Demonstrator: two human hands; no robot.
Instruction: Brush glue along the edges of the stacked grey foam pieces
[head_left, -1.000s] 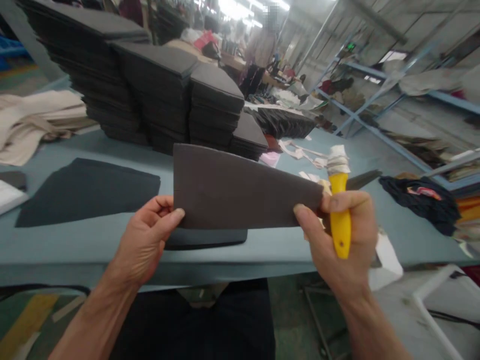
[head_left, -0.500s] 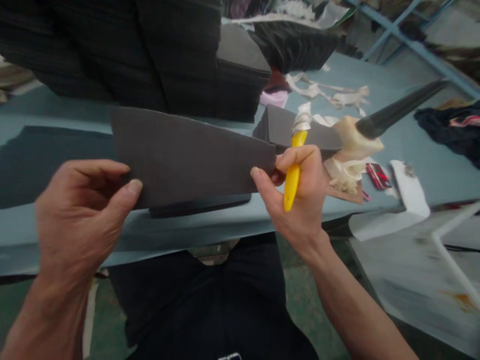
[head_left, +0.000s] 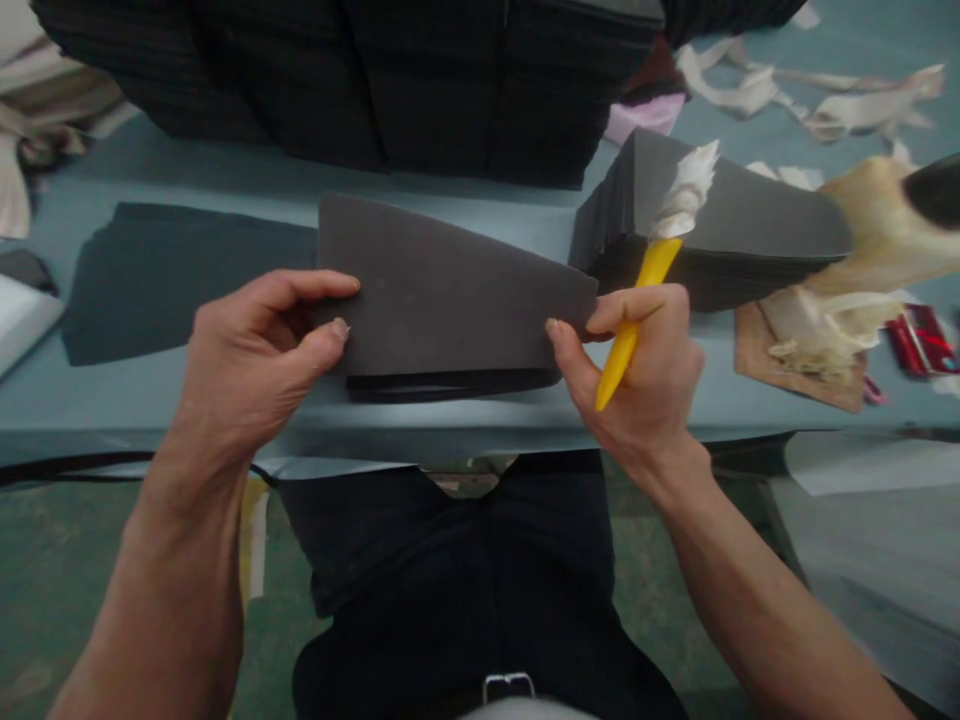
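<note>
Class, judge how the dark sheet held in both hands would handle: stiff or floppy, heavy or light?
Probably stiff: the sheet spans between left hand and right hand with only a gentle bow. Likely light: fingertip pinches carry it. Matte face, so probably not slippery.

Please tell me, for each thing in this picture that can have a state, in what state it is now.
grey piece: held flat over the table, pinched at both ends.
left hand: shut on the piece's left end.
right hand: pinching the right end, yellow-handled tool also gripped.
yellow-handled tool: tilted, white-wrapped tip up.
small stack: lying flat on the table, under the held piece.
right stack: piled on the table.
</note>
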